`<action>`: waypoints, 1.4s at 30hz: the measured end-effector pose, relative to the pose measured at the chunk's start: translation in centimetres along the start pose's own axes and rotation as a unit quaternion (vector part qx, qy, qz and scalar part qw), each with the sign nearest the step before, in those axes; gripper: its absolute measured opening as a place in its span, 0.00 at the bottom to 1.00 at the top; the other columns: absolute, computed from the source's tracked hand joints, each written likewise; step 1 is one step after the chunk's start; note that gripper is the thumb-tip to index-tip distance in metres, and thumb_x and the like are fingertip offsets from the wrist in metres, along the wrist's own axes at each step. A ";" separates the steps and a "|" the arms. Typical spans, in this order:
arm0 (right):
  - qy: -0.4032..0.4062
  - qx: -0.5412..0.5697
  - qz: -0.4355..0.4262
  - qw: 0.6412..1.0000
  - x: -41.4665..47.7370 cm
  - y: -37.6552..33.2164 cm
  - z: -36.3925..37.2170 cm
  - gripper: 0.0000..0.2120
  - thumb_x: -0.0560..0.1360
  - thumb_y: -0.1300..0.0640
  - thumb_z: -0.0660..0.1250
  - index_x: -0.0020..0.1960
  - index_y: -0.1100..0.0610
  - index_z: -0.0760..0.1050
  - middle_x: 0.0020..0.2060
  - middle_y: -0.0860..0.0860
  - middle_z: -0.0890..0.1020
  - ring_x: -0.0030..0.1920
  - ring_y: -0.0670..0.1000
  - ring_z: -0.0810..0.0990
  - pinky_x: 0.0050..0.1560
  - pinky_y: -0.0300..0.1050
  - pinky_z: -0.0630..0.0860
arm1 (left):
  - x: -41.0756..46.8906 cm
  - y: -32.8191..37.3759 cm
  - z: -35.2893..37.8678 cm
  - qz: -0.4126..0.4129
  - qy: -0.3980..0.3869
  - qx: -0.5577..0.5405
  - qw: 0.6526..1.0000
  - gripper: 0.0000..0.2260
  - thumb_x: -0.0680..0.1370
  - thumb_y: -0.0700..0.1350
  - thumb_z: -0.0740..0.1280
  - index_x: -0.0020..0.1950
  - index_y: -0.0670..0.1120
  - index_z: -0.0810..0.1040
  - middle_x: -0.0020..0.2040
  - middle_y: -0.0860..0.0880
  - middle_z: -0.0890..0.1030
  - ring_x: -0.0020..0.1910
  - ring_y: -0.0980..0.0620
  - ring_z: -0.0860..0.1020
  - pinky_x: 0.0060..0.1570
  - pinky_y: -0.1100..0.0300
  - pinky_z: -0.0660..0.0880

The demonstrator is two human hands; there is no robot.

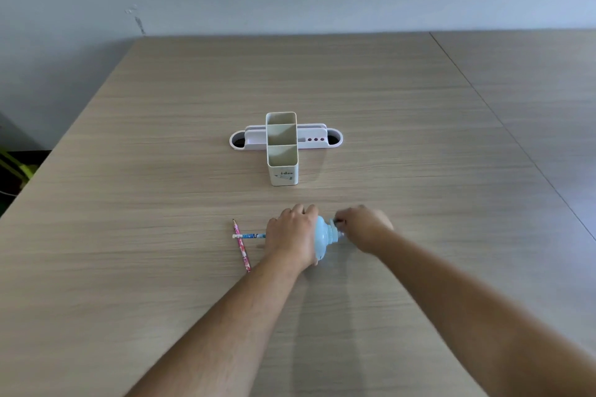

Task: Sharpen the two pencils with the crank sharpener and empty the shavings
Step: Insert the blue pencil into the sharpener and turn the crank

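Observation:
A light blue crank sharpener (324,240) stands on the wooden table (354,90), near the front. My left hand (290,232) is clamped over its left side and top. A blue patterned pencil (250,235) sticks out leftward from under that hand, its tip end hidden at the sharpener. My right hand (364,227) is closed on the crank handle at the sharpener's right side. A pink patterned pencil (242,246) lies on the table to the left, point facing away from me, under the blue pencil's free end.
A cream pen holder (281,151) with three compartments stands behind the sharpener. Behind it lies a white oblong organiser (332,138) with holes. A seam in the table runs along the right. The wall rises past the far edge.

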State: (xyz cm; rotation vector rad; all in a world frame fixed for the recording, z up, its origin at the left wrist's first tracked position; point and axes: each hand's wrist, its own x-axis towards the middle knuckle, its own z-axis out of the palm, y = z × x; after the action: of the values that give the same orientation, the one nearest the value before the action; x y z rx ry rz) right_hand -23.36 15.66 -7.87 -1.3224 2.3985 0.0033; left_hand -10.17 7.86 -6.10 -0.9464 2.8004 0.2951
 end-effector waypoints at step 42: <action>-0.080 -0.029 -0.040 0.996 -4.4 0.2 1.4 0.10 0.78 0.54 0.57 0.51 0.53 0.77 0.53 0.53 0.82 0.55 0.56 0.77 0.50 0.45 0.68 | -0.2 0.6 0.1 0.011 0.005 0.004 1.000 0.29 0.64 0.46 0.77 0.60 0.49 0.68 0.58 0.49 0.74 0.59 0.47 0.75 0.50 0.52 0.71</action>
State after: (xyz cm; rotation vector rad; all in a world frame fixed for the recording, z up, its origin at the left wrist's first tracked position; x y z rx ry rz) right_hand -20.94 19.65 -7.66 -1.3876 2.2265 0.1515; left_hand -10.43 8.47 -6.06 -0.9191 2.8196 0.2819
